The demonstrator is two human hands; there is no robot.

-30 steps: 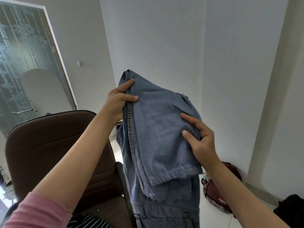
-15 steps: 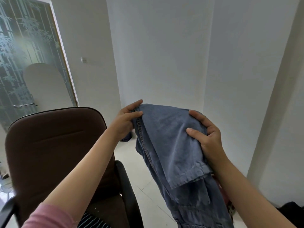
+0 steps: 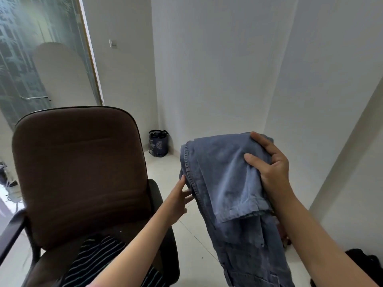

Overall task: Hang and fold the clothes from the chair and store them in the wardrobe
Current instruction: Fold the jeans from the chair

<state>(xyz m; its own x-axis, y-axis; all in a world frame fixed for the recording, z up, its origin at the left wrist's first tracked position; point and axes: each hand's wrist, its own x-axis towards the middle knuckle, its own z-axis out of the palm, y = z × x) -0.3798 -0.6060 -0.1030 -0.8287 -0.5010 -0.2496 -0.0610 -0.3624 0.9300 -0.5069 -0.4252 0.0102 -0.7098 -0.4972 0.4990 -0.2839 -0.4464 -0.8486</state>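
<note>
The blue jeans (image 3: 223,183) hang in the air to the right of the brown chair (image 3: 80,168), doubled over so that a hemmed leg end lies on the near face and the rest drops toward the floor (image 3: 199,245). The right hand (image 3: 269,168) carries the whole weight: its thumb presses on the near side and its fingers curl over the top of the fold, which seems to be why the doubled layers stay together without a bench to lay them on. The left hand (image 3: 180,197) is lower, fingers straight and loosely spread, holding nothing, its tips at or just touching the stitched side seam; whether they reach behind the cloth I cannot tell. That placement looks like a support for taking up the hanging length and making another fold. A dark striped garment (image 3: 93,259) lies on the chair seat, so at least one piece seems yet to be handled. No wardrobe shows here.
</note>
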